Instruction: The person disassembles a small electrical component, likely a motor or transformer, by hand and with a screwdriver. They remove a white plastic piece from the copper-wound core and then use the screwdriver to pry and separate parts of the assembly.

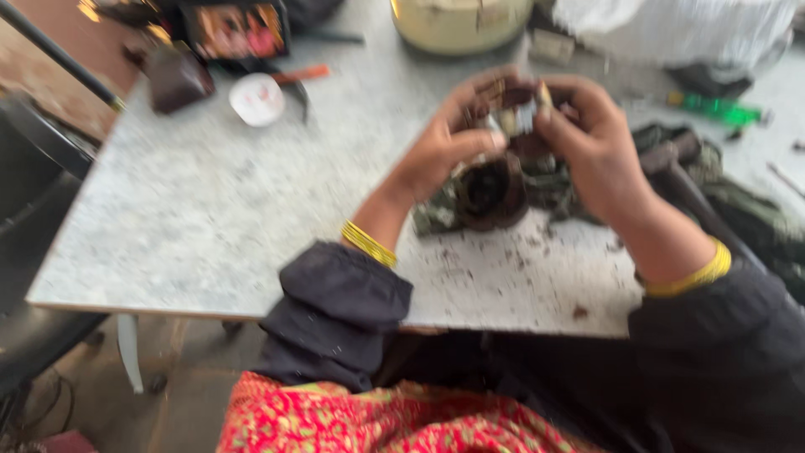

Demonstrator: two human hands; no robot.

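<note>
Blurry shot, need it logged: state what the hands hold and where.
Both hands, left and right, grip a small dark-and-silver part by its two sides, fingertips pinching it above the table. What it is cannot be told.

Workshop: grimy stone-topped worktable, green-handled screwdriver, greasy rags, dirt crumbs, scattered parts.

On the table, a cup lies at ten o'clock from the ring-shaped part; a screwdriver at two.

Both hands gripping small metal part, grey table
</note>
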